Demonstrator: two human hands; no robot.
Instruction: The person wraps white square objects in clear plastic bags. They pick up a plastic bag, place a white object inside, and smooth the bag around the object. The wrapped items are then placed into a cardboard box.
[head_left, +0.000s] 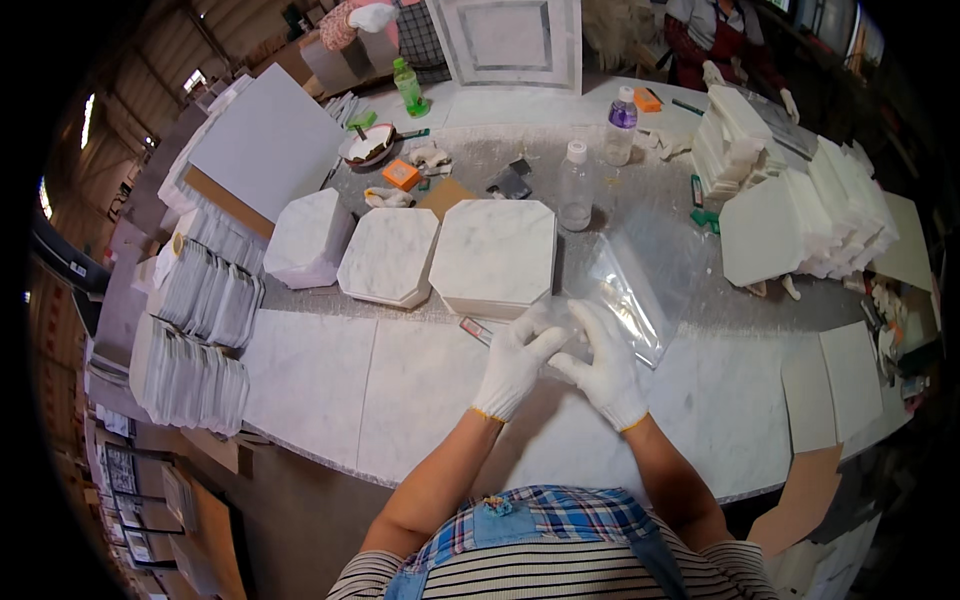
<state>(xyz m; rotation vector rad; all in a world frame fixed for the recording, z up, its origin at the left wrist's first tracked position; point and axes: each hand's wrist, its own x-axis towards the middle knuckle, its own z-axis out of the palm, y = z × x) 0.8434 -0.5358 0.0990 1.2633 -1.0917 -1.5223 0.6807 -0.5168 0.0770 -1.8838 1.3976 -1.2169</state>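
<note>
Glare is thrown by the clear plastic sheeting (628, 290) beyond the white-gloved right hand (608, 375), and outer edges are bowed and darkened.

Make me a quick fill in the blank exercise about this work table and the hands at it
1. The gloves on the left hand and right hand are ____ with yellow cuff edges.
2. Beyond the hands sits a row of ____ marbled stacks with cut corners.
3. The shiny clear plastic lies to the ____ of that row.
4. The small box beyond the row is ____.

Missing words: white; three; right; orange.
</note>
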